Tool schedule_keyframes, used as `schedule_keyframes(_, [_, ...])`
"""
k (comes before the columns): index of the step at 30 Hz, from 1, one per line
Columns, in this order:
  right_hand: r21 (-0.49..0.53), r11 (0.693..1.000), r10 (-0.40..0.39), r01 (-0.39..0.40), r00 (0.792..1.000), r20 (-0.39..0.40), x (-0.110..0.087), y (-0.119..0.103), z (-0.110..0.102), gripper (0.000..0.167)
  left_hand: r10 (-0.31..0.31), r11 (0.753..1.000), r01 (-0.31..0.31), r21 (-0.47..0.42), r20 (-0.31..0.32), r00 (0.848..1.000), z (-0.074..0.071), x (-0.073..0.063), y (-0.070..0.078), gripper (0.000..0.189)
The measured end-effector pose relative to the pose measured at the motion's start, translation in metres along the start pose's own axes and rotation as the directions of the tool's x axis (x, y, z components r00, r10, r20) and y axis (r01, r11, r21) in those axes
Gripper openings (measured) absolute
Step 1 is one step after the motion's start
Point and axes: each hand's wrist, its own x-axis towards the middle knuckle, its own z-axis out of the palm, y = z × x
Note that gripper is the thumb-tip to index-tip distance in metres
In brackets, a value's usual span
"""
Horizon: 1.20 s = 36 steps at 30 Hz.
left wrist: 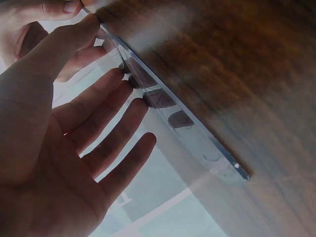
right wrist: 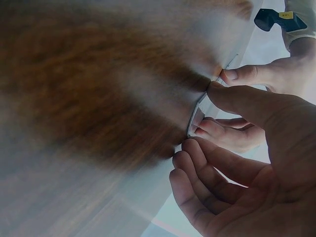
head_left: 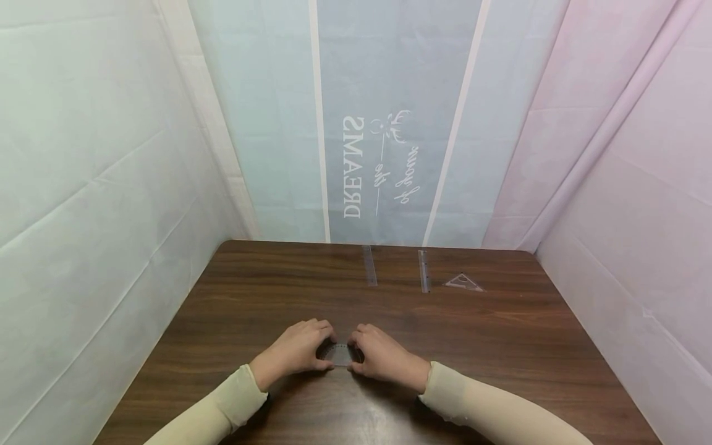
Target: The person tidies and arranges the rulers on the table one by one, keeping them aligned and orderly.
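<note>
A clear plastic protractor [head_left: 341,355] with dark scale marks lies between the two hands, low on the brown wooden table [head_left: 484,346]. Thumb and fingertips of my left hand [head_left: 300,348] pinch its left end; those of my right hand [head_left: 386,355] hold the right end. In the left wrist view, the left hand [left wrist: 84,133] has its thumb on the near edge and its fingers spread along the far side. From the right wrist view, the right hand [right wrist: 237,163] grips with thumb and fingertips, partly hiding the protractor [right wrist: 195,118].
Toward the back of the table lie a clear ruler [head_left: 369,266], a second ruler [head_left: 424,272] and a clear triangular set square [head_left: 464,283]. Pale cloth screens the back and both sides. A dark device [right wrist: 281,20] is strapped at the left wrist.
</note>
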Motion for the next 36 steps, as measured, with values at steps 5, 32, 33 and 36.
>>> schedule_keyframes(5, [-0.003, 1.000, -0.001, 0.001, 1.000, -0.004, 0.000, 0.000, -0.001, 0.036, 0.003, 1.000, -0.003, 0.005, -0.003, 1.000, 0.000, 0.001, 0.000, 0.044])
schedule_keyframes(32, [0.126, 0.988, 0.102, -0.087, 0.988, -0.120, 0.008, 0.040, -0.021, 0.043, -0.065, 0.977, 0.072, -0.202, 0.041, 0.997, -0.023, 0.042, -0.025, 0.043])
schedule_keyframes(33, [0.131, 0.987, 0.107, -0.091, 0.987, -0.122, 0.009, 0.043, -0.022, 0.044, -0.065, 0.976, 0.072, -0.208, 0.038, 0.997, -0.023, 0.046, -0.026, 0.044])
schedule_keyframes(36, [0.149, 0.984, 0.119, -0.098, 0.983, -0.137, 0.014, 0.050, -0.026, 0.047, -0.073, 0.970, 0.077, -0.233, 0.027, 0.997, -0.025, 0.058, -0.029, 0.046])
